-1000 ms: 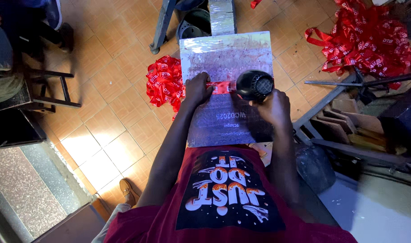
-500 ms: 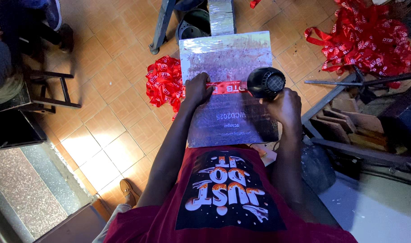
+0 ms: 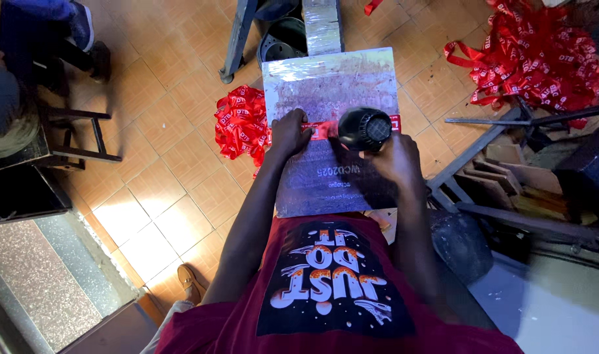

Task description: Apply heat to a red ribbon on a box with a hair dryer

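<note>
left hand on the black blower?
No, the left hand presses the red ribbon on the board; the right hand holds the black blower.

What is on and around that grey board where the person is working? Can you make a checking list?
Surface: flat grey rectangular board, worn, shiny film at its far end.
Job's things: red printed ribbon strip lying across the board; round black hand-held tool over the strip.
Clutter: heap of red ribbons on the floor left of the board; bigger red ribbon pile at far right.
Hands: left hand presses the strip down; right hand holds the tool.
Cables: nothing seen.
Surroundings: tan tiled floor; dark wooden stool; another person's legs at top left.
</note>
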